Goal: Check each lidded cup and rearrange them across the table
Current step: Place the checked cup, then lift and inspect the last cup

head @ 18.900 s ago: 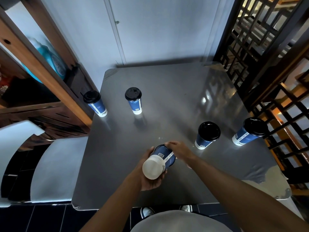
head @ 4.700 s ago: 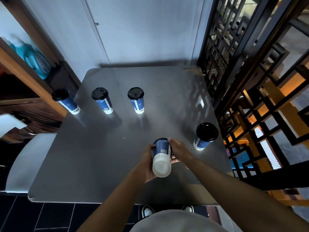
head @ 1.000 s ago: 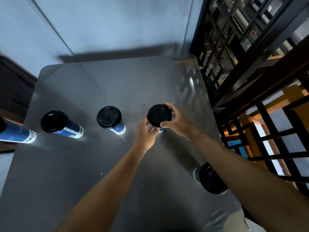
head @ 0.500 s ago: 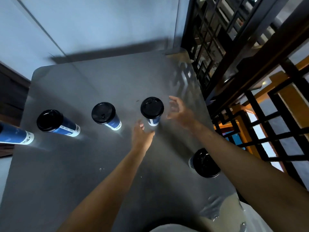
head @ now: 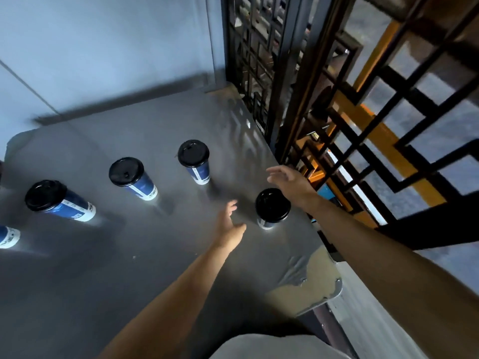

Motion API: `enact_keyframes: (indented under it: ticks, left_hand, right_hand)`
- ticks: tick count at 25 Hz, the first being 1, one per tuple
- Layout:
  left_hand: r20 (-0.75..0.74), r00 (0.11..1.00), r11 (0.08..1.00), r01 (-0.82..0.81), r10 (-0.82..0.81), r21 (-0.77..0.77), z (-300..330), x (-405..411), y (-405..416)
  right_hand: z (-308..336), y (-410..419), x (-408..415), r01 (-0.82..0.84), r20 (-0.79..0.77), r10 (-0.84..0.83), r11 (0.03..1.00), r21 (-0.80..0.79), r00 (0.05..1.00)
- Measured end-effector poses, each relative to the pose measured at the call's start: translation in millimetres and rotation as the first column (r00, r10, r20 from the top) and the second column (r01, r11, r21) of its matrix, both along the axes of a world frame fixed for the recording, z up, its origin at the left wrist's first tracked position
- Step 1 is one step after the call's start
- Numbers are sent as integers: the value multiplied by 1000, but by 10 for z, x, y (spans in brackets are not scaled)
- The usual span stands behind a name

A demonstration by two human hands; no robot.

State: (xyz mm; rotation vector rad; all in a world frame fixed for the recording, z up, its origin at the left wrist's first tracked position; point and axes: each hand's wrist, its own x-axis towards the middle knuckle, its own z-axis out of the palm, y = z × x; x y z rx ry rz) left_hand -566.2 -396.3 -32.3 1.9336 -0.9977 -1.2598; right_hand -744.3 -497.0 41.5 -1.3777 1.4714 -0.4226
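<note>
bare table (head: 160, 130) behind cups, lattice screen (head: 337, 104) (black) blocking right edge

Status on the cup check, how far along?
Looks done: three lidded cups stand in a row, at and, plus a cropped one. In hand: nothing; left hand and right hand are open, flanking the near cup. Left: probably that cup.

Five blue paper cups with black plastic lids (head: 193, 158) (head: 129, 177) (head: 55, 200) (head: 272, 208) (head: 7, 237), the leftmost cut by the frame edge. One grey metal tabletop (head: 129, 281). Two bare hands (head: 229, 229) (head: 293, 182).
</note>
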Motion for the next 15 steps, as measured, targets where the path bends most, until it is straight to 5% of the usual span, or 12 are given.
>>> enact_keyframes:
  ticks: [7, 15]
  left_hand:
    - [22, 991, 984, 131, -129, -119, 219, -398, 152]
    - [68, 997, 994, -41, 48, -101, 242, -725, 77]
  right_hand:
    - [-30, 492, -280, 4, -25, -4, 1000, -20, 1000]
    - [-205, 477, -388, -90, -49, 93, 995, 52, 994]
